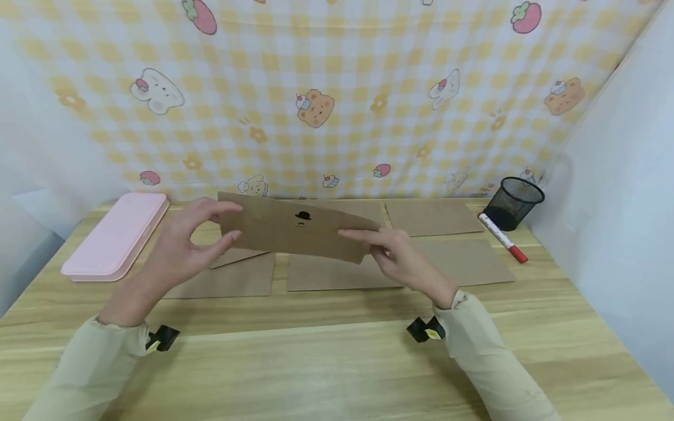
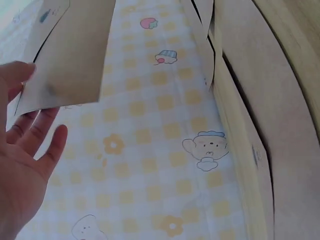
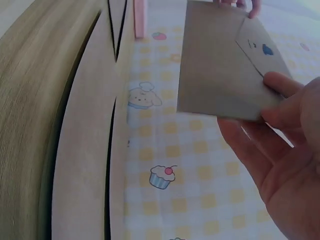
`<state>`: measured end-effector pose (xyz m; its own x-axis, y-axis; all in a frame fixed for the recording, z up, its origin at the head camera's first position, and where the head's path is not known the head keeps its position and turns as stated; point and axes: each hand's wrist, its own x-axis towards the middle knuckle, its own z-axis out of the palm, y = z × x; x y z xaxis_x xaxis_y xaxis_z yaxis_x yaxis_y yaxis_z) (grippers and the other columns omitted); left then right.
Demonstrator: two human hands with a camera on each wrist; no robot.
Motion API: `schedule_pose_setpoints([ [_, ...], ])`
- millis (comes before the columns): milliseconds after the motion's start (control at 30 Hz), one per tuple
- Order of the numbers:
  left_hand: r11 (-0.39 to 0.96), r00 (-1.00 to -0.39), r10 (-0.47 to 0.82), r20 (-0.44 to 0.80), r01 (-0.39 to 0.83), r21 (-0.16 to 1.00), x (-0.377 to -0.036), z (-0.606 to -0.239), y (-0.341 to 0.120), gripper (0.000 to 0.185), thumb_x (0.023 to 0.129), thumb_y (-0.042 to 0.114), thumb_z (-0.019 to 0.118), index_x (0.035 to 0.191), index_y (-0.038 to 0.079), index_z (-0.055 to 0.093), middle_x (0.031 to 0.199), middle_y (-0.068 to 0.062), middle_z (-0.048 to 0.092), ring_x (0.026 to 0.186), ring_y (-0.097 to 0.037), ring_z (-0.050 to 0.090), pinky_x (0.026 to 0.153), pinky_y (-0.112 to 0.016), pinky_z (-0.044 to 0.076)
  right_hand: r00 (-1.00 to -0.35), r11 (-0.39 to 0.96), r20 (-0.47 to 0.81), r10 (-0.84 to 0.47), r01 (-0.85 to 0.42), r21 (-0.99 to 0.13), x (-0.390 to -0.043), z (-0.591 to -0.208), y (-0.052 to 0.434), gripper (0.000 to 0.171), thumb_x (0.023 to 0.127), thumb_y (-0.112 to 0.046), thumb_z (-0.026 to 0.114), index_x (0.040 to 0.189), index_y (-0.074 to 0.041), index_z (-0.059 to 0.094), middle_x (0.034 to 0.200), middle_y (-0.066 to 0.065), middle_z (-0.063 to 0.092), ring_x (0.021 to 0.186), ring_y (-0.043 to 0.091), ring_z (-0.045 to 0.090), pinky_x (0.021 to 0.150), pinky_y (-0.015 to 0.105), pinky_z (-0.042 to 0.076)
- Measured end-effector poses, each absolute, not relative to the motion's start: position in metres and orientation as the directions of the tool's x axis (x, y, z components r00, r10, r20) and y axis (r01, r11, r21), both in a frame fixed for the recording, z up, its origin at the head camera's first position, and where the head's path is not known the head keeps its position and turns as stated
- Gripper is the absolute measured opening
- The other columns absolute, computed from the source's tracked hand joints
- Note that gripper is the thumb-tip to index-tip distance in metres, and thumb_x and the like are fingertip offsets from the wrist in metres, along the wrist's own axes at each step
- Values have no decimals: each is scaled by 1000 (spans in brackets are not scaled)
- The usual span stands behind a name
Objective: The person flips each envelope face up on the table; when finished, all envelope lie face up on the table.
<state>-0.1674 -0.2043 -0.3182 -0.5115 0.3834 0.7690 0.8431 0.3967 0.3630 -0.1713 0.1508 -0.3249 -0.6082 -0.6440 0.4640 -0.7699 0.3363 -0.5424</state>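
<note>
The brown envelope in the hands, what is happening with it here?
A person holds a brown envelope in the air above a wooden table, one end in each hand. The left hand pinches its left end and the right hand pinches its right end. A small black hat mark shows on its face. More brown envelopes lie flat on the table under it. A pink case is at the left; a black mesh cup and a red-capped marker are at the right.
</note>
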Motion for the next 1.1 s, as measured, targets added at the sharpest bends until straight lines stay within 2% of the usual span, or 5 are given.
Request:
schedule_pose_setpoints([
  [200,478,-508,388,769,824,304,-168,-320,-206,33,78,4,73,110,2,68,73,3,55,67,-7,47,60,-16,35,-722,270,387,-574,-612,-743,-171,-327,146,46,93,12,39,130,-9,56,79,6,50,52,11,39,64,28,54],
  [500,748,-672,364,645,624,227,-194,-310,-230,38,70,1,78,107,1,69,75,-5,58,64,-18,49,51,-25,34,-710,480,262,-654,-657,-581,-211,-302,92,42,92,-6,57,133,-2,50,114,10,59,67,10,61,61,22,51],
  [767,871,-890,297,347,401,283,-232,-315,-274,36,79,6,72,113,0,66,81,-12,60,58,-20,45,48,-34,34,-773,668,13,-635,-557,-493,-261,-314,16,43,93,-9,55,135,-9,49,120,11,57,51,8,47,54,19,44],
  [933,891,-946,268,184,316,325,-256,-336,-295,35,79,4,67,113,-3,64,98,-22,64,71,-28,55,62,-42,44,-800,720,-74,-595,-489,-493,-280,-343,-18,44,92,-5,54,135,-6,48,134,9,50,54,11,44,55,20,39],
  [1100,909,-969,246,4,232,346,-273,-352,-303,35,81,-1,60,115,-4,59,114,-27,57,102,-43,53,86,-55,40,-824,780,-113,-555,-468,-415,-287,-359,-44,41,92,-2,51,133,-7,52,132,8,52,100,14,56,77,21,44],
])
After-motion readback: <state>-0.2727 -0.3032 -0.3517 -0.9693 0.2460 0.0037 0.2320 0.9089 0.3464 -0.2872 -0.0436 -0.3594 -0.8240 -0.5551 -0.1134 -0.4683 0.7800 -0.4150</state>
